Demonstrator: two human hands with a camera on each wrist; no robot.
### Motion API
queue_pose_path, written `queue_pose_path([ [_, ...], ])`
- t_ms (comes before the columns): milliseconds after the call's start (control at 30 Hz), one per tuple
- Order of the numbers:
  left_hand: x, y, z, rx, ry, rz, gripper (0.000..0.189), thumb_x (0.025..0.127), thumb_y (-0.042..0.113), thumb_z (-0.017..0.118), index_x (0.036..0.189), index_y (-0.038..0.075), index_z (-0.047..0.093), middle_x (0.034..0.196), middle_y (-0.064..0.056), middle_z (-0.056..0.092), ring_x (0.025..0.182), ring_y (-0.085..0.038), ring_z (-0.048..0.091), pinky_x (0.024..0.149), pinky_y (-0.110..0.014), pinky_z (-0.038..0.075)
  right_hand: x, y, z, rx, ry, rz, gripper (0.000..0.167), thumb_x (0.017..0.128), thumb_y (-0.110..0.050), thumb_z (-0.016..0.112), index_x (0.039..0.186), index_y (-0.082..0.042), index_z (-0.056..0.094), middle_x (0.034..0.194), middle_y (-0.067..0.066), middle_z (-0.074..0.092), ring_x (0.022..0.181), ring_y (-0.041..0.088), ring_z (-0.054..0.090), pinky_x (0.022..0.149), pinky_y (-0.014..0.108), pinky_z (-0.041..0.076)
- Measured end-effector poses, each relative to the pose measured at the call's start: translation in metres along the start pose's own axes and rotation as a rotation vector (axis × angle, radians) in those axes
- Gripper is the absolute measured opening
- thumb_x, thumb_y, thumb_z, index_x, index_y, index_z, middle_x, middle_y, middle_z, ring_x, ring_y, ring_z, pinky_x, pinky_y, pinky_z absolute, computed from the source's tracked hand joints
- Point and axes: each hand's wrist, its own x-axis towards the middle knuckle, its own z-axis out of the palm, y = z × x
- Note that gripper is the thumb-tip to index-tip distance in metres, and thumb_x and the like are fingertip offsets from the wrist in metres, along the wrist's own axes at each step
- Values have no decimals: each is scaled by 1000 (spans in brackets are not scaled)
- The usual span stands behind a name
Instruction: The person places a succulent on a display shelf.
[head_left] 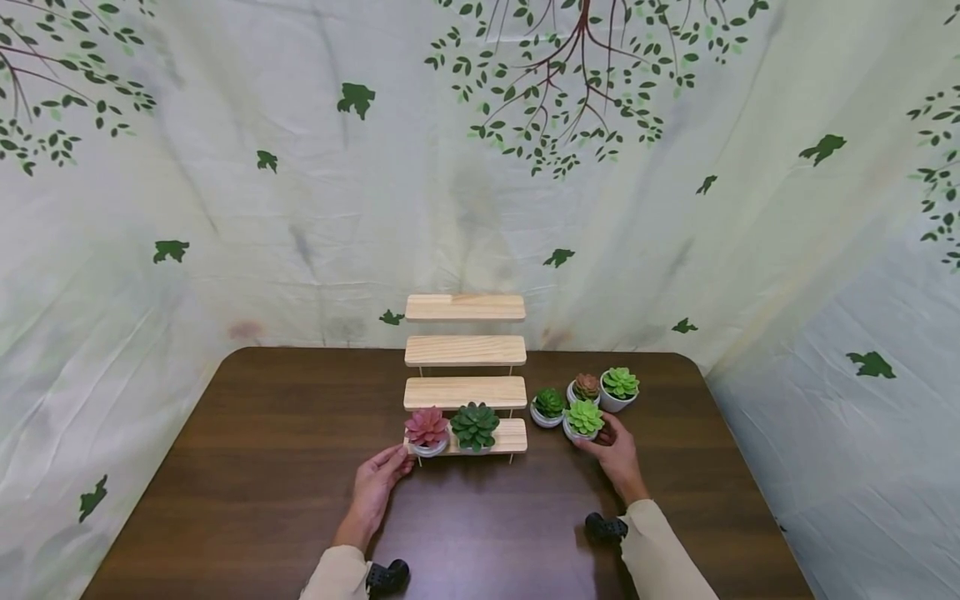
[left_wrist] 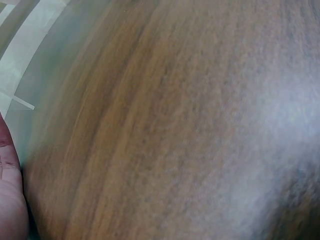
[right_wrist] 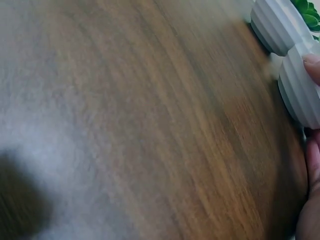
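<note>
By the right hand (head_left: 618, 457), a bright green rosette succulent in a small ribbed white pot (head_left: 583, 418) is gripped, the thumb being laid against the pot's side; it is held at the front of a group of plants right of the stand. The left hand (head_left: 377, 485) is placed at the left end of the stand's lowest tier (whether anything is pinched there cannot be told). Close around the gripped plant, three more white-potted succulents are gathered: a mid-green one (head_left: 550, 403) to its left, a reddish-brown one (head_left: 586, 387) behind, and a second bright green one (head_left: 620, 383) behind and to the right. On the lowest tier of the four-tiered pale wooden stand (head_left: 465, 392), a pink succulent (head_left: 427, 427) is set at the left, beside a dark green succulent (head_left: 475, 426). All is supported by a dark brown wood-grain table (head_left: 300, 425), backed by a whitish leaf-printed cloth (head_left: 300, 208).
</note>
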Motion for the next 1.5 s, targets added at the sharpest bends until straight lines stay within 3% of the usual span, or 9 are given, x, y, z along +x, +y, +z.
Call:
queue_pose_path([
  [133,-1,0,1,-7,7,-7,13,96,6,57,102,-3,65,82,2,70,75,-9,64,74,-22,55,-1,0,-2,35,10,-3,63,76,2,78,131,5,48,124,26,57,104,24,58,76,13,47],
  [433,2,1,2,-15,0,-4,16,96,9,59,104,-3,66,83,3,70,76,-9,64,75,-22,55,-7,2,-12,71,8,42,68,78,2,76,135,7,41,136,30,47,123,38,49,81,12,46],
  [600,2,1,0,-16,12,4,11,96,6,58,100,0,66,82,3,70,75,-9,64,74,-22,55,-14,1,-14,66,-3,88,67,79,-1,77,136,5,42,137,27,46,123,36,48,81,13,47],
  [900,1,2,-1,-14,23,-4,11,96,6,58,100,0,66,81,3,70,76,-9,64,75,-22,55,-31,-11,-2,131,1,83,69,77,-1,79,136,4,43,134,28,50,120,35,51,80,14,49],
  [1000,1,2,-1,-14,23,-8,12,96,6,58,101,-1,66,81,3,70,76,-9,64,75,-22,55,-36,-15,3,154,3,61,68,76,1,79,135,5,44,133,28,51,116,30,54,80,14,49],
  [1233,1,1,-1,-17,30,-18,13,96,5,57,103,-4,65,81,3,70,76,-9,64,75,-23,55,-43,-28,13,208,-2,-7,64,73,9,78,129,9,47,126,28,54,99,6,60,82,15,50],
  [1433,1,0,0,-12,22,-15,13,96,6,57,102,-2,66,82,3,70,76,-10,64,76,-23,55,-47,-42,19,214,-22,-15,64,73,9,78,130,8,47,129,27,53,112,22,56,85,16,49],
  [1500,1,0,-1,-16,16,-13,12,97,5,57,100,-1,66,81,3,70,76,-10,64,76,-23,55,-47,-45,21,225,-27,-17,64,73,10,77,130,8,48,129,27,53,112,20,57,86,16,49],
])
